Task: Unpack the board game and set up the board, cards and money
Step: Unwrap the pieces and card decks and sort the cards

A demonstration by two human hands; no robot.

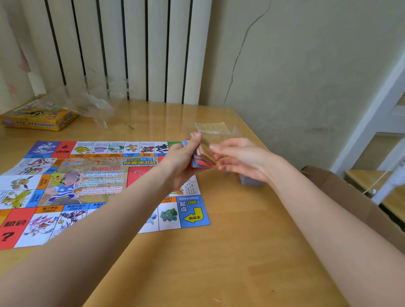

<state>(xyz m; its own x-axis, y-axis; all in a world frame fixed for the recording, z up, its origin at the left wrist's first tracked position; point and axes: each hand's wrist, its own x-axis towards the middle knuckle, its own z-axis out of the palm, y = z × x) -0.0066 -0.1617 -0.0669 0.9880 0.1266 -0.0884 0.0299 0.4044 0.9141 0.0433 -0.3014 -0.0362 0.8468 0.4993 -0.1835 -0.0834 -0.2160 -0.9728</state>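
Clamped between the thumb and fingers of my left hand (183, 156) is one stack of cards (202, 157), red and blue at its edges, held above the table's far right part, over the board's far right corner. My right hand (240, 158) reaches in from the right, fingers loosely spread and just touching the stack's side, gripping nothing that I can make out. One paper board (85, 187) lies unfolded and flat on the wooden table (234, 259), toward its left side; its near right corner square is blue with a yellow arrow and "2000", and two red squares carry a "?". A second, darker pile of cards (251, 181) sits on the table beneath my right wrist. One small clear bag (216, 128) lies near the far edge. One yellow game box (38, 118) rests at the far left corner with crumpled clear wrap (95, 105) beside it.
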